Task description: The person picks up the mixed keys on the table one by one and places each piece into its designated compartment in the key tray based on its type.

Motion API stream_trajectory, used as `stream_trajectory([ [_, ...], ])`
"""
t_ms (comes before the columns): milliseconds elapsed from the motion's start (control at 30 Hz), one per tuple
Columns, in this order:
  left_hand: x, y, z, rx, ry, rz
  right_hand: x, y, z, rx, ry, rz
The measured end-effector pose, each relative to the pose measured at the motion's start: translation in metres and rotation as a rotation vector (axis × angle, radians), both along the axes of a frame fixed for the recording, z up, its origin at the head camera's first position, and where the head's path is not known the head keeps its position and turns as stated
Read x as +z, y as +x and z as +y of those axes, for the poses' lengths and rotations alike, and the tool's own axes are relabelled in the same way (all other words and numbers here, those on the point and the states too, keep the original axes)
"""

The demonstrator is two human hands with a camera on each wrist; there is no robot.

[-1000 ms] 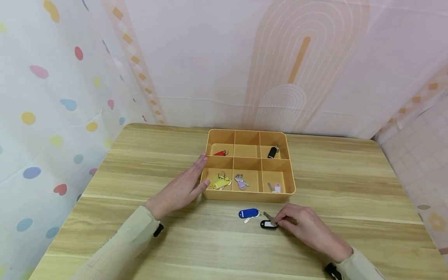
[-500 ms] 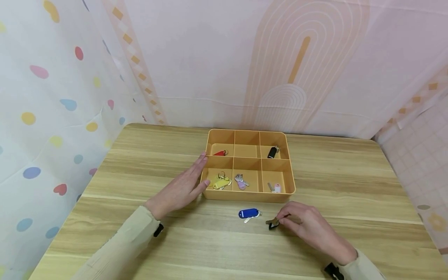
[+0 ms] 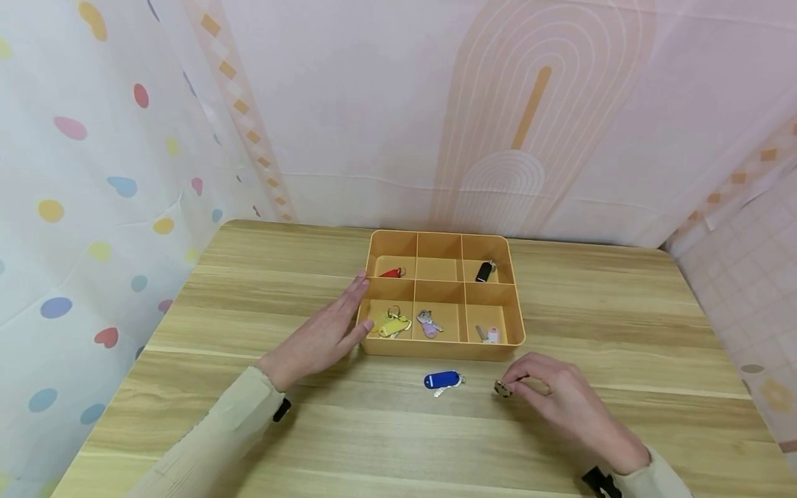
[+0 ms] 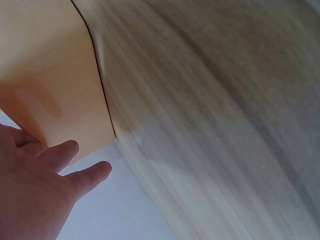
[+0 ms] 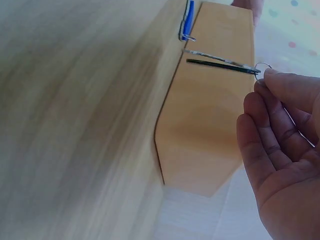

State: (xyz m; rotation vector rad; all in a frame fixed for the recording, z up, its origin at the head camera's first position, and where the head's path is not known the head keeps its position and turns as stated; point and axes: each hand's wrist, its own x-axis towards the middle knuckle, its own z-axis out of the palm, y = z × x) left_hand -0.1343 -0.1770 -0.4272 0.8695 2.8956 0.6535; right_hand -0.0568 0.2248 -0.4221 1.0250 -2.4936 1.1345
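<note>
My right hand (image 3: 563, 398) pinches a metal ring (image 5: 259, 65) between thumb and forefinger. From the ring hang a key (image 5: 215, 56) and a slim dark key tag (image 5: 220, 65), both seen edge-on in the right wrist view. In the head view the bunch is a small brownish shape in front of the box's right corner. My left hand (image 3: 320, 339) rests along the left side of the yellow-orange compartment box (image 3: 438, 349), fingers extended and thumb at the front left corner. A blue key tag (image 3: 443, 379) with a key lies on the table before the box.
Inside the box are a red tag (image 3: 392, 273) back left, a black tag (image 3: 484, 271) back right, a yellow tag (image 3: 394, 326) front left, a purple tag (image 3: 429, 330) front middle and a pink tag (image 3: 493, 335) front right. Patterned cloth (image 3: 361, 124) hangs behind the table.
My right hand has lifted the dark tag and key off the table by the ring and shifted slightly right, away from the blue tag. The left hand and box stay put.
</note>
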Motion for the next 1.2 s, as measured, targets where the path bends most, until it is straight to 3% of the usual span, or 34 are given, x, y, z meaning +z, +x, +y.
stream_trajectory([
  [267,0.000,0.000,0.000,0.003,-0.006,0.000,0.006,0.000,0.004,-0.052,0.004,0.055],
  [833,0.001,0.000,0.001,0.026,-0.048,0.035,0.019,-0.001,0.009,-0.105,0.012,0.081],
  [1200,0.001,0.000,0.002,0.017,-0.042,0.059,0.033,0.000,0.011,-0.177,-0.007,0.017],
])
